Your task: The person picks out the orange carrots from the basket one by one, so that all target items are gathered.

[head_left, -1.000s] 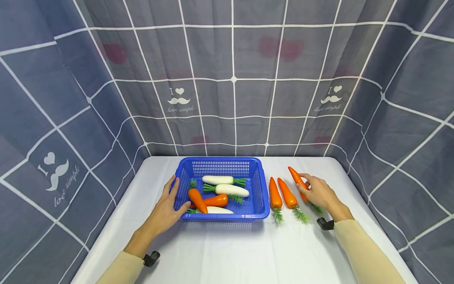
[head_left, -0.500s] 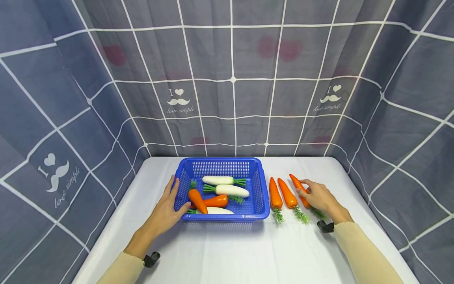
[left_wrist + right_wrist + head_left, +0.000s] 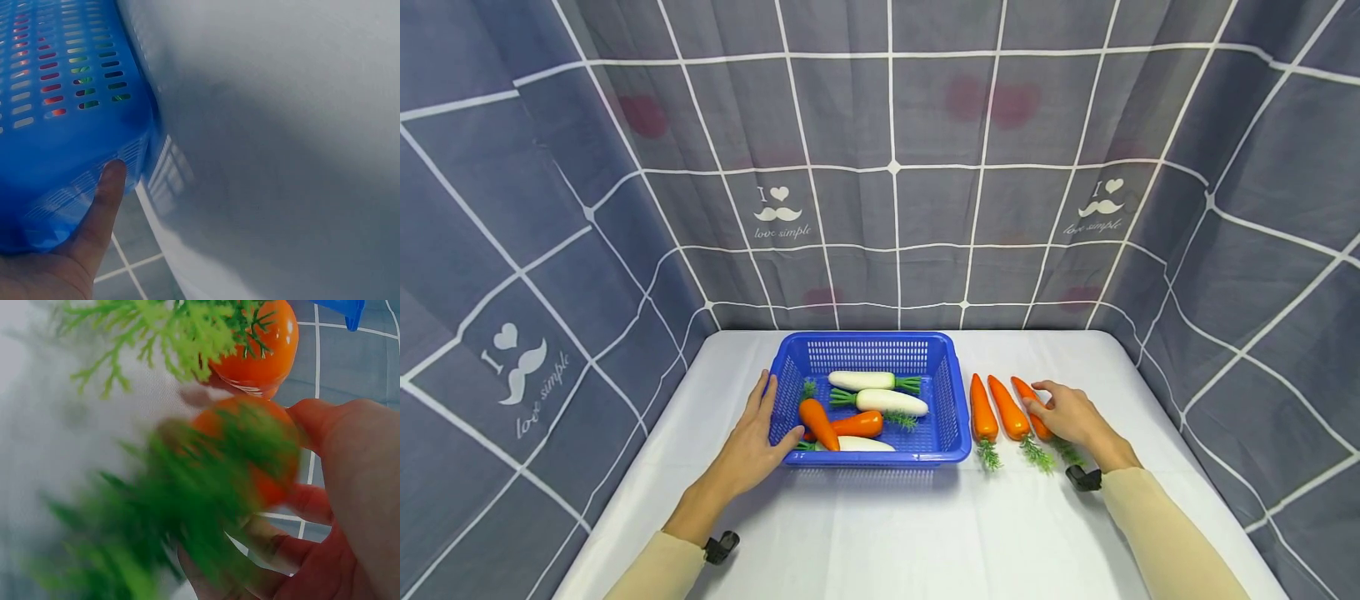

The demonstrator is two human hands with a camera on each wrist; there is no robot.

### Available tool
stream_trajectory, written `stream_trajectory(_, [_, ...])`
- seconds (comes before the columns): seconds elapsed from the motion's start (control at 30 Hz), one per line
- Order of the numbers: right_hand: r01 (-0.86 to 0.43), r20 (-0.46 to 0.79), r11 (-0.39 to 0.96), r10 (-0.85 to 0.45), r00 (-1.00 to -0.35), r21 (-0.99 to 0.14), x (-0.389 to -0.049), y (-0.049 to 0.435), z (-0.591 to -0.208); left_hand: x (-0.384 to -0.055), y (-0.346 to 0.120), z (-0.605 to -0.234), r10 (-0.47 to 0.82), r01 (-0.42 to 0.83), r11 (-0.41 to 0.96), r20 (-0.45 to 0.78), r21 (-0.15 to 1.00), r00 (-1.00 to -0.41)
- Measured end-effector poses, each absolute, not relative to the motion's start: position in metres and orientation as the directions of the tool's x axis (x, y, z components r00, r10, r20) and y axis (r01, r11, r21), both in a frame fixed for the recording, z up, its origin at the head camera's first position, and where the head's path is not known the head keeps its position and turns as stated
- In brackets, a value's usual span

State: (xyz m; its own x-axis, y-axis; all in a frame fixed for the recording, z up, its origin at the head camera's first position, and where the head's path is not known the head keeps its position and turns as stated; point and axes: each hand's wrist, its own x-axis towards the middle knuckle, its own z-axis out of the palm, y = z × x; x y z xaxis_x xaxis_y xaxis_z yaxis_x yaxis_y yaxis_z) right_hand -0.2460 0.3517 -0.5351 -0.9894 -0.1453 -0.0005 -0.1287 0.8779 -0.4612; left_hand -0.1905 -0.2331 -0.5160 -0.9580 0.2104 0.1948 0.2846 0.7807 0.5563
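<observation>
My right hand (image 3: 1071, 415) pinches an orange carrot (image 3: 1025, 390) with feathery green leaves, its tip pointing away from me. In the right wrist view the leaves (image 3: 187, 487) of this carrot are blurred and cover much of its root. Two more carrots lie just left of it, a middle carrot (image 3: 1009, 412) and another carrot (image 3: 982, 413) beside the basket. My left hand (image 3: 751, 450) rests with extended fingers against the left side of a blue plastic basket (image 3: 880, 457), thumb at the near left corner. In the left wrist view one straight finger (image 3: 107, 194) touches the basket wall.
Inside the basket lie several white radishes, one white radish (image 3: 891, 403) in the middle, plus two carrots, one carrot (image 3: 817, 421) on top. A white cloth (image 3: 880, 533) covers the table. Grey checked curtains (image 3: 850, 208) stand behind and on both sides.
My right hand has brought the carrot down and leftward, closer to the other two, so it lines up beside them. The left hand and basket have stayed put.
</observation>
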Motion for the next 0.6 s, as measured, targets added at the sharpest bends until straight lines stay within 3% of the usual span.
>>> stream_trajectory(0.6, [-0.054, -0.034, 0.897, -0.076, -0.997, -0.440, -0.2403, 0.3500, -0.5278, -0.1909, -0.2330, -0.5149, 0.212, 0.282, 0.796, 0.191, 0.536, -0.959])
